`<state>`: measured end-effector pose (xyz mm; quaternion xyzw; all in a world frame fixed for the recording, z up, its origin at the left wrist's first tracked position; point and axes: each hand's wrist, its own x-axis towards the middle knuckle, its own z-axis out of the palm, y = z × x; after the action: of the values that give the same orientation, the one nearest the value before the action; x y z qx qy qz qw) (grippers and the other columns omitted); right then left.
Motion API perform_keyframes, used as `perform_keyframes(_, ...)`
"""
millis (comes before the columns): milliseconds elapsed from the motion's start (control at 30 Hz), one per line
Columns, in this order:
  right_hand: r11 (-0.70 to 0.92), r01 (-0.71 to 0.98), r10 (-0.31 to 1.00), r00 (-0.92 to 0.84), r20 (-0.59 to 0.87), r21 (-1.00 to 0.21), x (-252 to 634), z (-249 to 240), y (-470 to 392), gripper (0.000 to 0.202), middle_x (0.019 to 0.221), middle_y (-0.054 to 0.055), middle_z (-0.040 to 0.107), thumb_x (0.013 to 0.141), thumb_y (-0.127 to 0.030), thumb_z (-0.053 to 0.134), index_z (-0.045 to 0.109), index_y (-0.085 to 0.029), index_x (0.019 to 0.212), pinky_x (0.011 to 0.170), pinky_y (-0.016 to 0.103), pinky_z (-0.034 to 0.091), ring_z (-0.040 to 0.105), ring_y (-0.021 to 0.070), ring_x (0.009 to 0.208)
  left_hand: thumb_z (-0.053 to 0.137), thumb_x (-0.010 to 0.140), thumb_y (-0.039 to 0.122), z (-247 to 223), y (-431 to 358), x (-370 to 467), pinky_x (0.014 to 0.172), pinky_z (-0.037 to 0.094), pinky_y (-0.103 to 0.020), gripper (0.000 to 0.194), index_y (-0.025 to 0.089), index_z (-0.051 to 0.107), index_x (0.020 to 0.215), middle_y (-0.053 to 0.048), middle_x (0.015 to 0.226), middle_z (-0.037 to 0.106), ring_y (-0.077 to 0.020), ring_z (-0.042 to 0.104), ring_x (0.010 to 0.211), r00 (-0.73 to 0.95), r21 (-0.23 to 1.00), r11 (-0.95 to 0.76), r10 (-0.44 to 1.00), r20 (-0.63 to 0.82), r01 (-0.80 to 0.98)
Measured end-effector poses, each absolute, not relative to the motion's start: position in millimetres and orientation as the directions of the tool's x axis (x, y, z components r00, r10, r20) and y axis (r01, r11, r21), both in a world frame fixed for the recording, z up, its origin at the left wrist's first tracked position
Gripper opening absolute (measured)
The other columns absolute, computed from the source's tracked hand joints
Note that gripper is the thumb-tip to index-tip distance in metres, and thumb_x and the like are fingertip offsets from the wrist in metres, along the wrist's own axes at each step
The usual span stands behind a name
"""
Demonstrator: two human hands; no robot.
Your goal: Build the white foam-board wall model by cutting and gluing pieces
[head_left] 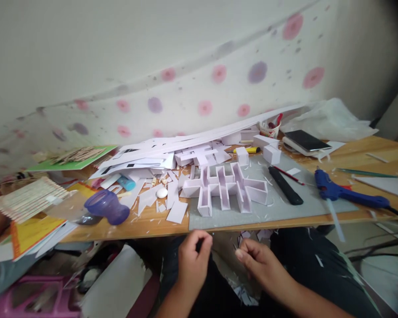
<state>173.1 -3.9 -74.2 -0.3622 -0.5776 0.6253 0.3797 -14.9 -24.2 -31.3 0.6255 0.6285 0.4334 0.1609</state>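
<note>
My left hand (195, 256) is held just below the table's front edge, its thumb and fingertips pressed together; anything between them is too small to tell. To its right, my right hand (254, 260) is closed in a pinch, with something tiny and dark at the fingertips. Beyond both hands, a white foam-board structure of joined open channels (223, 187) stands on the grey cutting mat (268, 210). Neither hand touches it. A black cutter (285, 185) and a red pencil (289, 176) lie on the mat to its right.
A blue glue gun (334, 187) with its cord is at the right, near a phone (307, 140). White scraps (177, 212), a purple container (108, 206) and stacked sheets (135, 159) cover the left side. A yellow cutter (248, 150) lies behind the structure.
</note>
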Motion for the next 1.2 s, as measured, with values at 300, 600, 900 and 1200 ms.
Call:
perform_keyframes(300, 0.025, 0.021, 0.847, -0.532, 0.010, -0.999, 170, -72, 5, 0.034, 0.064, 0.000, 0.050, 0.083, -0.050, 0.058, 0.055, -0.019, 0.069, 0.059, 0.026, 0.035, 0.045, 0.0139, 0.063, 0.064, 0.076, 0.038, -7, 27, -92, 0.085, 0.046, -0.040, 0.035, 0.018, 0.058, 0.105, -0.011, 0.099, 0.066, -0.0293, 0.060, 0.098, -0.308, 0.160, 0.269, 0.896, 0.320, 0.950)
perform_keyframes(600, -0.027, 0.031, 0.853, -0.521, -0.039, -0.999, 182, -70, 3, 0.026, 0.068, 0.001, 0.055, 0.078, -0.044, 0.064, 0.061, -0.019, 0.073, 0.063, 0.028, 0.040, 0.050, 0.0154, 0.066, 0.067, 0.073, 0.037, -21, 28, -107, 0.092, 0.043, -0.043, 0.042, 0.017, 0.060, 0.109, -0.013, 0.107, 0.063, -0.0319, 0.056, 0.106, -0.334, 0.150, 0.300, 0.878, 0.342, 0.942)
perform_keyframes(900, 0.102, 0.018, 0.938, -0.336, 0.090, -0.995, 193, -60, 9, 0.020, 0.067, 0.001, 0.061, 0.081, -0.041, 0.065, 0.068, -0.021, 0.085, 0.060, 0.029, 0.043, 0.055, 0.0158, 0.061, 0.070, 0.074, 0.026, -11, -2, -74, 0.088, 0.051, -0.039, 0.048, 0.020, 0.052, 0.117, -0.011, 0.111, 0.063, -0.0256, 0.062, 0.099, 0.020, 0.167, -0.235, 0.633, 0.774, 0.957)
perform_keyframes(1200, 0.512, 0.303, 0.856, -0.251, 0.451, -0.803, 213, -38, 38, 0.009, 0.073, 0.004, 0.061, 0.087, -0.026, 0.059, 0.066, -0.022, 0.089, 0.062, 0.029, 0.043, 0.056, 0.0174, 0.067, 0.062, 0.081, 0.016, -27, 16, 13, 0.084, 0.056, -0.031, 0.043, 0.020, 0.052, 0.123, -0.011, 0.111, 0.066, -0.0207, 0.065, 0.100, 0.294, 0.299, -0.630, 0.662, 0.690, 0.717)
